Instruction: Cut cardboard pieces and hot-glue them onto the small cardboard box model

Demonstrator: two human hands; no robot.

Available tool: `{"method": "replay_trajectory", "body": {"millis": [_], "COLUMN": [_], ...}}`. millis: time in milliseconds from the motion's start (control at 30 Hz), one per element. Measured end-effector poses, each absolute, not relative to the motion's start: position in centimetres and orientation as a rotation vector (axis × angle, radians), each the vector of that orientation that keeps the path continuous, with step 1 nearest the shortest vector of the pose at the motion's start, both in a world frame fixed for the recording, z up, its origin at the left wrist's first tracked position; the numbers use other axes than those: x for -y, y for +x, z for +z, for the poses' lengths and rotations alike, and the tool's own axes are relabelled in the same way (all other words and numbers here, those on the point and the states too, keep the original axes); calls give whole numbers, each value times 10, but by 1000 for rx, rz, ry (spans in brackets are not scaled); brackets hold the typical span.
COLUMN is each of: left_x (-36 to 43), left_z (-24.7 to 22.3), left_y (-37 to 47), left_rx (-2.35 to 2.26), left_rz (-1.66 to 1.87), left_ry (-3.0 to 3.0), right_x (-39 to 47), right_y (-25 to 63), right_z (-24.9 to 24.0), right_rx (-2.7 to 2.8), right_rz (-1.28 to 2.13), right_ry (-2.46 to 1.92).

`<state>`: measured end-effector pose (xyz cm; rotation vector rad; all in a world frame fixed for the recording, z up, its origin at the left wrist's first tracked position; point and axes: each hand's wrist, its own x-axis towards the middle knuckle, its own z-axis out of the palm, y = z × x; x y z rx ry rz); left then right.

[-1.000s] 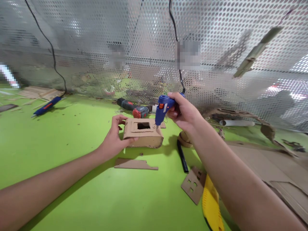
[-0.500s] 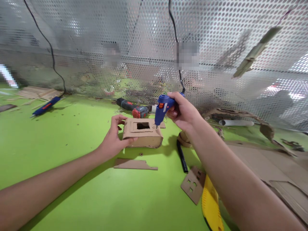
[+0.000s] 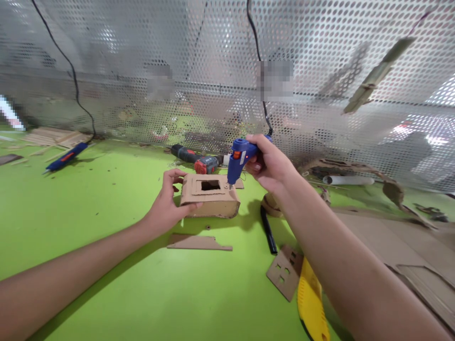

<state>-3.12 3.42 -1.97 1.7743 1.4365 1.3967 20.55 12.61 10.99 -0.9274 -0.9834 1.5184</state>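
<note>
A small cardboard box with a framed rectangular opening in its top sits on the green table. My left hand grips its left end, thumb along the front edge and fingers behind. Wrapped round the handle of a blue glue gun is my right hand. The gun points down, its nozzle at the right part of the box top, beside a small round piece. In front of the box lie a tiny ring and a notched cardboard strip.
Behind the box lies a power drill. A black marker, a cardboard piece with holes and a yellow tool are near my right forearm. A second glue gun lies far left. A perforated metal screen stands behind.
The glue gun nozzle has shifted very slightly left over the box top. The whole view has also moved a little; my left hand keeps its grip on the box.
</note>
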Motion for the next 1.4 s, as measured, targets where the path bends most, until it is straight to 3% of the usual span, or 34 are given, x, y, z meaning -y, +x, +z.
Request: {"method": "replay_trajectory", "body": {"millis": [1167, 1400], "left_x": [-30, -33], "left_z": [-16, -20], "left_y": [-31, -34], "left_rx": [-1450, -1413], "left_rz": [1365, 1387], "left_ry": [1753, 1795], "right_x": [-120, -126], "right_y": [208, 205], "right_z": [121, 105], "right_rx": [979, 1004], "right_rz": [1468, 1495], "right_ry": [-845, -882]}}
